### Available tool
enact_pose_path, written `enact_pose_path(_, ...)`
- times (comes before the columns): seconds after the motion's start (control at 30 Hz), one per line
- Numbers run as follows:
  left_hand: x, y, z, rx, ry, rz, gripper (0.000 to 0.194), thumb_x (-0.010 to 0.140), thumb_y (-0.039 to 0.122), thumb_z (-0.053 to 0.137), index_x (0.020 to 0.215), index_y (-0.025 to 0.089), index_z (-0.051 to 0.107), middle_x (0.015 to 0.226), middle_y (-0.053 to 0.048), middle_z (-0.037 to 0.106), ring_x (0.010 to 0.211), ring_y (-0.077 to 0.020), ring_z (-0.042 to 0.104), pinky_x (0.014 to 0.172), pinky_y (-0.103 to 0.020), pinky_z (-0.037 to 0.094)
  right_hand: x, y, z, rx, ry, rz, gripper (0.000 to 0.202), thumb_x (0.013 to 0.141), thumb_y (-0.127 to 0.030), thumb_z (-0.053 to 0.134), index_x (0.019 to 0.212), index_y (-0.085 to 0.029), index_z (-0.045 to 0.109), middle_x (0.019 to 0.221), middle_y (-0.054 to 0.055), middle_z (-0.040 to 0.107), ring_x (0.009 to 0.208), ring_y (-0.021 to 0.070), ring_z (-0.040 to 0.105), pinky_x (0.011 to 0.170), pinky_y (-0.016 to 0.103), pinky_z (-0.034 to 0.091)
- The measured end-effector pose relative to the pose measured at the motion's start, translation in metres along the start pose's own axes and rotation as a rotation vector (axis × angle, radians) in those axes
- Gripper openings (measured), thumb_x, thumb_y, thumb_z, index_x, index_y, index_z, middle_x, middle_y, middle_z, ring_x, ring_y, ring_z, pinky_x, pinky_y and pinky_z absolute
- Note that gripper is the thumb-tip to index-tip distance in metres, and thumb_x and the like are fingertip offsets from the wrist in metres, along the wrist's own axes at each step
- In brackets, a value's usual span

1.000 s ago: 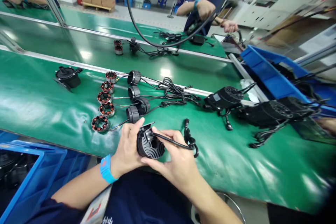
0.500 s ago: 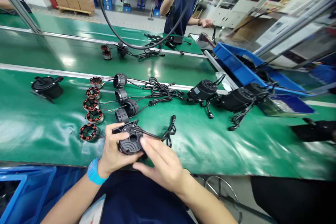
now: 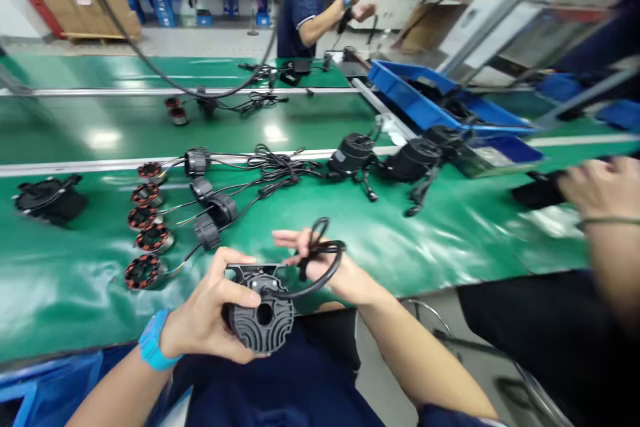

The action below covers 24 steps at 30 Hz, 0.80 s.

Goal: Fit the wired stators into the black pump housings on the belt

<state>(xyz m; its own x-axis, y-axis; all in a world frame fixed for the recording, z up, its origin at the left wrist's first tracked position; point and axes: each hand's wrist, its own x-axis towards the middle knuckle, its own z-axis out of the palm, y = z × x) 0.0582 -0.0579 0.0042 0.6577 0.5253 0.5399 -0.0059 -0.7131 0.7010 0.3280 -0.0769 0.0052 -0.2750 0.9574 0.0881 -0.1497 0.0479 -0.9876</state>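
Observation:
My left hand [image 3: 215, 313] grips a round black motor housing [image 3: 265, 330] by its side, thumb on the face. The housing has curved ribs, a centre hole and a flat bracket edge on top; it is held up near the table's front edge. From its face a black cable [image 3: 327, 273] curves to the right into a tied coil. That coil lies against my right hand [image 3: 333, 273], which holds it with the fingertips partly stretched to the left. Left of my hands, several copper-wound stators [image 3: 144, 271] stand in a column, wired to black round caps [image 3: 207, 231].
A black housing [image 3: 50, 200] sits at far left. Black motors [image 3: 353, 155] with cables stand at the right, before a blue bin [image 3: 415, 107]. At the right edge another person's hand [image 3: 603, 187] touches a black part. A co-worker [image 3: 305, 10] stands across the table.
The housing has come closer to me and its ribbed face now shows more fully. My right hand has left its face and moved right to the cable. Another person's hand has appeared at right.

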Motion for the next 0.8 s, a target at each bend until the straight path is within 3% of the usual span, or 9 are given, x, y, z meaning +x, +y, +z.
enact_pose_path(0.07,0.021,0.004,-0.003,-0.148,-0.176,-0.024,0.074,0.065,0.031,0.094,0.123,0.034,0.049,0.133,-0.01,0.044,0.125,-0.0286,0.054,0.095,-0.045,0.057,-0.005,-0.011,0.003,0.076,-0.141,0.086,0.056,0.067,-0.054,0.089,0.092,-0.021,0.051,0.134,0.012,0.062,0.115,0.0264,0.067,0.088,0.039,0.061)
enact_pose_path(0.17,0.06,0.005,-0.002,-0.355,-0.496,-0.078,0.068,0.064,0.036,0.094,0.119,0.035,0.053,0.129,-0.008,0.051,0.123,-0.0295,0.057,0.098,-0.049,0.056,-0.014,-0.016,0.001,0.076,-0.252,0.138,0.062,0.053,-0.054,0.094,0.082,-0.022,0.049,0.083,-0.004,0.063,0.069,0.0126,0.063,0.059,0.022,0.055)
enact_pose_path(0.23,0.09,0.004,0.005,-0.464,-0.678,-0.095,0.062,0.066,0.044,0.092,0.115,0.034,0.056,0.127,-0.008,0.054,0.121,-0.0302,0.059,0.1,-0.052,0.055,-0.026,-0.015,-0.002,0.09,-0.244,0.118,0.059,0.051,-0.049,0.096,0.076,-0.022,0.049,0.07,-0.008,0.052,0.061,0.0092,0.053,0.051,0.018,0.046)
enact_pose_path(0.3,0.119,0.002,0.017,-0.54,-0.806,-0.066,0.057,0.068,0.053,0.088,0.112,0.032,0.058,0.126,-0.008,0.056,0.122,-0.0311,0.059,0.104,-0.056,0.052,-0.044,-0.014,-0.003,0.178,-0.109,0.076,0.057,0.049,-0.044,0.097,0.079,-0.022,0.053,0.075,-0.006,0.054,0.068,0.011,0.056,0.058,0.019,0.049)
enact_pose_path(0.4,0.155,-0.006,0.041,-0.473,-0.798,-0.006,0.066,0.067,0.063,0.087,0.118,0.031,0.061,0.137,-0.012,0.052,0.133,-0.0353,0.053,0.11,-0.058,0.047,-0.08,-0.015,-0.01,0.423,0.219,0.062,0.061,0.053,-0.045,0.095,0.098,-0.024,0.059,0.086,-0.004,0.064,0.078,0.0134,0.065,0.071,0.023,0.056)
enact_pose_path(0.47,0.169,-0.015,0.059,-0.338,-0.565,-0.024,0.077,0.068,0.067,0.084,0.129,0.03,0.058,0.147,-0.015,0.046,0.141,-0.038,0.045,0.114,-0.059,0.042,-0.103,-0.021,-0.026,0.52,0.399,0.044,0.063,0.06,-0.047,0.091,0.111,-0.024,0.06,0.093,0.0,0.07,0.079,0.0162,0.07,0.074,0.027,0.059)
enact_pose_path(0.57,0.167,-0.028,0.085,-0.194,-0.297,-0.13,0.064,0.087,0.059,0.072,0.139,0.027,0.053,0.143,-0.015,0.052,0.134,-0.0334,0.052,0.112,-0.052,0.046,-0.13,-0.04,-0.076,0.424,0.707,-0.07,0.059,0.067,-0.047,0.085,0.116,-0.023,0.064,0.106,0.006,0.074,0.086,0.0229,0.073,0.077,0.037,0.063)
enact_pose_path(0.7,0.135,-0.037,0.118,-0.114,-0.499,-0.243,0.043,0.093,0.049,0.066,0.129,0.026,0.062,0.123,-0.01,0.065,0.112,-0.026,0.064,0.099,-0.041,0.055,-0.137,-0.072,-0.184,0.222,1.202,-0.219,0.048,0.072,-0.05,0.081,0.107,-0.02,0.068,0.105,0.008,0.075,0.089,0.0257,0.073,0.076,0.041,0.065)
enact_pose_path(0.8,0.115,-0.042,0.135,-0.113,-0.636,-0.249,0.039,0.092,0.049,0.066,0.124,0.028,0.065,0.122,-0.008,0.066,0.112,-0.0258,0.065,0.1,-0.04,0.055,-0.123,-0.089,-0.269,0.173,1.378,-0.243,0.043,0.077,-0.045,0.079,0.108,-0.018,0.067,0.102,0.008,0.075,0.088,0.023,0.072,0.076,0.038,0.065)
